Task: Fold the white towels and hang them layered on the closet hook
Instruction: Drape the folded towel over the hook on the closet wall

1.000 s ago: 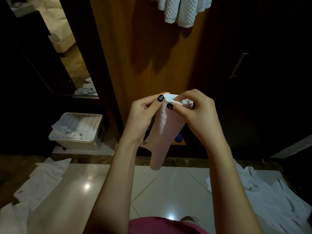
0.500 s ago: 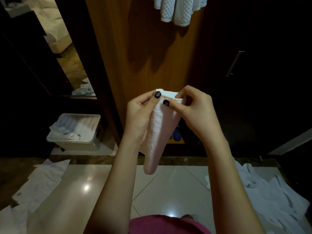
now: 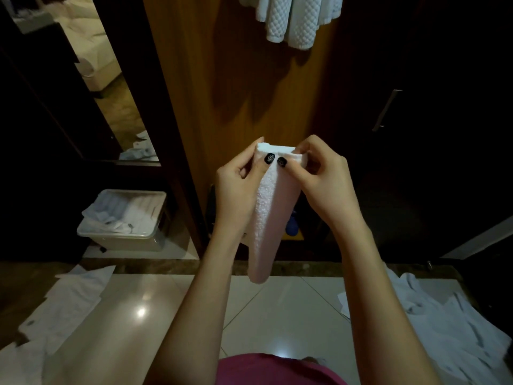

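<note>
"Head view: what do we hold?"
"We hold a folded white towel [image 3: 265, 218] in front of the closet door [image 3: 222, 93]. Our left hand [image 3: 238, 184] and right hand [image 3: 323, 179] are close together. Both pinch its top edge, thumbs side by side. It hangs down long and thin."
"Other towels?"
"Hung towels [image 3: 294, 20] sit high on the door. Loose towels [image 3: 449, 329] lie on the floor [image 3: 277, 315] right of it. A bin [image 3: 122, 240] stands left of it."
</note>
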Demonstrator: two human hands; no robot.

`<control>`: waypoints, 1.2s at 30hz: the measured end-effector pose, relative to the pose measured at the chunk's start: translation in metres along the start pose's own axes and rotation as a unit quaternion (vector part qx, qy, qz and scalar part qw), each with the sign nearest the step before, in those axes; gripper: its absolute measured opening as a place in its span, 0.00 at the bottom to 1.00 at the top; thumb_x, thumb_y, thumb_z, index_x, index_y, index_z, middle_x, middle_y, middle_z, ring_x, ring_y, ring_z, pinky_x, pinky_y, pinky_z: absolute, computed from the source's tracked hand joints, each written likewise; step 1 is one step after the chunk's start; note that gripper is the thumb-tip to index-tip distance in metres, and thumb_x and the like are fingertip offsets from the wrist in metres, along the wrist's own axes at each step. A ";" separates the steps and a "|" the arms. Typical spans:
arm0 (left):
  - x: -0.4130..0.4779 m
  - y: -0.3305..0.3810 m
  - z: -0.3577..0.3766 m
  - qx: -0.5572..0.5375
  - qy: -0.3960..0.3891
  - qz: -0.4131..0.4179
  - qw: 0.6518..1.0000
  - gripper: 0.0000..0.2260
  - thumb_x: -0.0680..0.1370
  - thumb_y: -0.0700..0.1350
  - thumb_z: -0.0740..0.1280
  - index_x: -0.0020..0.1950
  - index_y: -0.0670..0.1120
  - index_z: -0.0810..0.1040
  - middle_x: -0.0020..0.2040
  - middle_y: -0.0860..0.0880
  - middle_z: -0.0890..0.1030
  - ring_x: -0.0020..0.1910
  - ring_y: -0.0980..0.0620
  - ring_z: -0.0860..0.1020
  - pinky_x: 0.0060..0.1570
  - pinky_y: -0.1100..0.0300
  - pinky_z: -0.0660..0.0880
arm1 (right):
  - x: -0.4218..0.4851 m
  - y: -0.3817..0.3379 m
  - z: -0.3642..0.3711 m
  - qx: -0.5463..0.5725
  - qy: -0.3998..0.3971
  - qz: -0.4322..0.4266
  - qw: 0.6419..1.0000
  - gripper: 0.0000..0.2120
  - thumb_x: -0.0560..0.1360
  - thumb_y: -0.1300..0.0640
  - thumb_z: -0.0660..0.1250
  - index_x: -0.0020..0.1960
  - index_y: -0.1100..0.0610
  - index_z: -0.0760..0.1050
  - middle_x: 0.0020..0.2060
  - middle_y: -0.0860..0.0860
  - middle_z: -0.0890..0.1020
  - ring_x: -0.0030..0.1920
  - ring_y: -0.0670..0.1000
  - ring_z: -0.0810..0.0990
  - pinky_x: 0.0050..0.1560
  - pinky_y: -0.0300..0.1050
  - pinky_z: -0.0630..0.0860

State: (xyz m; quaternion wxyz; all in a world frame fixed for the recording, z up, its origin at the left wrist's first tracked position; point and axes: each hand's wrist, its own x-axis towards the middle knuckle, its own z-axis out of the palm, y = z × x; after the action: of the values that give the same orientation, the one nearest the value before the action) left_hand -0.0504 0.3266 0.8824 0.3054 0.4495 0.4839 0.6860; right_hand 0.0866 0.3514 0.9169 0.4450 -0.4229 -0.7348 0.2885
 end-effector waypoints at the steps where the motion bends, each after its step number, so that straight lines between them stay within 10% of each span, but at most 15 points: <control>1: 0.001 0.000 0.002 0.006 0.007 0.009 1.000 0.16 0.80 0.42 0.67 0.67 0.42 0.76 0.56 0.59 0.80 0.59 0.61 0.79 0.54 0.67 0.76 | 0.002 0.000 0.001 0.009 0.010 0.001 1.000 0.06 0.77 0.55 0.69 0.45 0.53 0.72 0.38 0.48 0.78 0.37 0.46 0.76 0.34 0.43 0.71; 5: 0.006 0.003 0.011 0.011 0.060 0.052 0.997 0.14 0.81 0.42 0.66 0.66 0.41 0.77 0.53 0.64 0.79 0.58 0.66 0.78 0.52 0.71 0.74 | 0.005 0.002 0.007 0.111 0.032 0.063 0.991 0.12 0.76 0.53 0.71 0.56 0.51 0.72 0.47 0.44 0.81 0.47 0.38 0.80 0.42 0.32 0.75; 18: 0.021 -0.006 0.008 0.096 0.061 0.085 0.990 0.10 0.78 0.46 0.69 0.59 0.47 0.77 0.49 0.63 0.78 0.51 0.72 0.77 0.51 0.73 0.74 | 0.022 0.005 0.014 0.171 0.036 0.071 0.982 0.06 0.78 0.61 0.66 0.52 0.61 0.80 0.45 0.65 0.80 0.42 0.58 0.77 0.43 0.51 0.72; 25: 0.028 -0.022 -0.013 0.034 -0.042 0.005 0.999 0.09 0.80 0.39 0.65 0.44 0.51 0.79 0.38 0.59 0.80 0.39 0.64 0.76 0.41 0.70 0.71 | 0.058 0.001 -0.010 0.280 0.027 0.062 0.958 0.06 0.79 0.56 0.67 0.48 0.56 0.81 0.42 0.50 0.82 0.45 0.51 0.80 0.46 0.46 0.75; 36: 0.040 0.009 -0.008 0.005 -0.167 0.027 0.986 0.06 0.75 0.39 0.70 0.44 0.49 0.84 0.40 0.56 0.84 0.43 0.61 0.81 0.44 0.70 0.74 | 0.085 0.001 -0.030 0.395 -0.036 0.141 0.907 0.19 0.80 0.51 0.64 0.62 0.65 0.75 0.50 0.55 0.83 0.52 0.54 0.82 0.59 0.53 0.77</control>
State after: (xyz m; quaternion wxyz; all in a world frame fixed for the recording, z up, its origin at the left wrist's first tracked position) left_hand -0.0742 0.3547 0.9033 0.3615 0.5722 0.4174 0.6064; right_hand 0.0932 0.4274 0.9644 0.5039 -0.3011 -0.5089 0.6296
